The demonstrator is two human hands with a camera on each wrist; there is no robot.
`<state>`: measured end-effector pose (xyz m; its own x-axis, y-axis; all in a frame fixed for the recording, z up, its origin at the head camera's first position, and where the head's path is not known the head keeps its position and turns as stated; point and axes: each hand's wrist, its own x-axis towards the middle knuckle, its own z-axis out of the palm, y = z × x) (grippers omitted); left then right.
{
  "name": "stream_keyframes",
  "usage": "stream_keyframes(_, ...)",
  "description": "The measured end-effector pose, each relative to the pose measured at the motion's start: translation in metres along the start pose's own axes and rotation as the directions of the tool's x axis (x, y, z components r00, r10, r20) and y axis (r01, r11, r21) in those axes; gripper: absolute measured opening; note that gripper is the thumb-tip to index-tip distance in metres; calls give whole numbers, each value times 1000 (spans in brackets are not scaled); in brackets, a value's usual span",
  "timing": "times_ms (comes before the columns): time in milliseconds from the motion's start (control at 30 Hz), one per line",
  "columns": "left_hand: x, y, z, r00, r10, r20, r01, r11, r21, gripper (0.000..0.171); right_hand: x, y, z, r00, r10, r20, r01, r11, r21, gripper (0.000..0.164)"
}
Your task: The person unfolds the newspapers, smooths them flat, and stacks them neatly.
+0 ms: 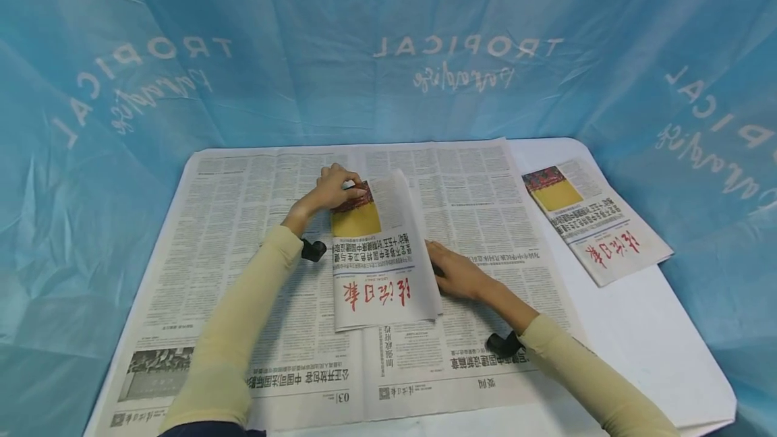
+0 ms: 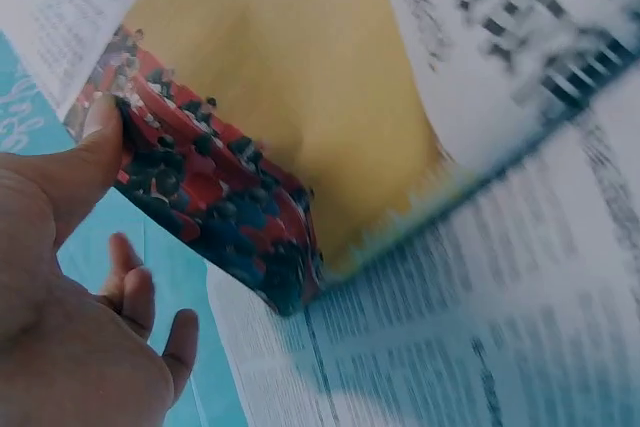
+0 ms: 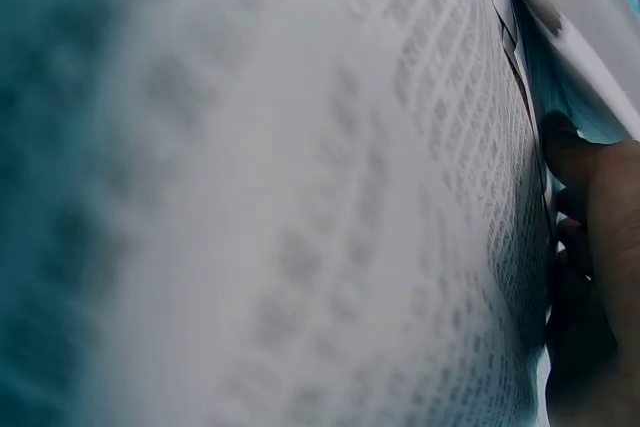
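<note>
A folded newspaper (image 1: 373, 255) with a red and yellow picture and a red title lies over a spread-out newspaper sheet (image 1: 231, 248). My left hand (image 1: 336, 187) pinches its far left corner; in the left wrist view the thumb (image 2: 103, 127) presses on the picture, and the other fingers show below the edge. At the folded newspaper's right edge is my right hand (image 1: 461, 272), its fingertips hidden by the paper. That edge stands slightly raised, with loose layers showing. In the right wrist view, the right hand (image 3: 610, 247) is dark and partly cut off.
A second folded newspaper (image 1: 597, 221) with the same front page lies on the white table (image 1: 662, 329) at the right. Blue printed curtains (image 1: 388, 106) hang behind and at both sides of the table. Each wrist wears a black camera band.
</note>
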<state>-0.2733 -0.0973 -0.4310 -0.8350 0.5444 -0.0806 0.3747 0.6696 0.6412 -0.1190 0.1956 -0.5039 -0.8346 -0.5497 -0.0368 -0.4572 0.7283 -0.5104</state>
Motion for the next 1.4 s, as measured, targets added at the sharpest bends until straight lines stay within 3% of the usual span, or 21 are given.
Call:
stream_keyframes(100, -7, -4, -2, 999, 6, -33, -7, 1000, -14, 27, 0, 0, 0, 1000, -23, -8, 23, 1000, 5, 69)
stream_keyframes(233, -20, -12, -5, 998, 37, -42, -41, 994, -106, 30, 2, 1, 2, 999, -50, 0, 50, 999, -3, 64)
stream_keyframes(400, -40, -23, -7, 996, 72, -43, -82, 948, -307, 34, 2, 0, 0, 997, -74, 16, 74, 997, -19, 61)
stream_keyframes(467, -49, -27, -10, 999, 29, -27, -37, 925, -379, 46, 2, -1, 0, 997, -76, 15, 76, 997, -17, 62)
stream_keyframes(533, -57, -30, -13, 998, -62, 25, 67, 903, -425, 58, 2, -1, -1, 998, -67, 17, 67, 998, -16, 63)
stream_keyframes(633, -67, -34, -17, 975, -184, 126, 221, 874, -433, 62, 1, -2, 0, 999, -47, 23, 47, 999, -18, 64)
stream_keyframes(733, -77, -39, -19, 947, -240, 213, 310, 857, -411, 50, 1, -1, 1, 999, -37, 25, 37, 999, -15, 64)
stream_keyframes(900, -94, -47, -22, 923, -296, 244, 365, 874, -321, 41, 1, 0, 2, 999, -39, 22, 39, 999, -16, 65)
stream_keyframes(1000, -103, -52, -25, 919, -322, 229, 377, 887, -266, 36, 2, 0, 2, 999, -39, 27, 40, 999, -22, 65)
stream_keyframes(1200, -117, -63, -38, 937, -299, 180, 332, 921, -201, 34, 1, -1, -1, 998, -47, 31, 49, 998, -49, 65)
stream_keyframes(1400, -123, -72, -46, 944, -306, 122, 324, 932, -166, 33, -5, 2, -7, 997, -68, 32, 71, 992, -101, 64)
